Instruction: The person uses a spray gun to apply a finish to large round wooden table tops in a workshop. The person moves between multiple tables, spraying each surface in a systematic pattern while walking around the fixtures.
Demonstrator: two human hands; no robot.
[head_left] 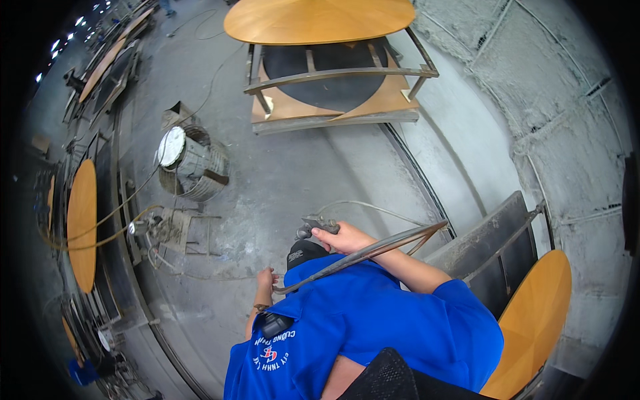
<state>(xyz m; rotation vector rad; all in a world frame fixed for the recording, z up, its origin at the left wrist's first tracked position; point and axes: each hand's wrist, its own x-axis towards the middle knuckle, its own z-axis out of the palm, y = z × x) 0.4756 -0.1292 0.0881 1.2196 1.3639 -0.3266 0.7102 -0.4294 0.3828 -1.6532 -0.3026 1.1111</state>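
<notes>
My right hand (337, 237) is closed around a grey spray gun (319, 224), its thumb toward the dark knobs. A thin pale hose (373, 205) arcs away from near the gun to the right. Across the front of my blue shirt (387, 313) runs a long, thin, curved grey-brown piece (367, 253), seen nearly edge-on and tilted up to the right. My left hand (266, 280), with a watch at the wrist, is curled at this piece's lower left end; its grip is partly hidden. Just beyond my chest shows a black rounded item (305, 253).
Ahead, an oval wooden tabletop (320, 20) rests on a frame (340, 73). A white-topped bucket (200, 163) stands left of centre near a small dusty stand (173, 230). Further oval tops (82, 227) line the left; another (533, 327) leans at lower right. Hoses cross the floor.
</notes>
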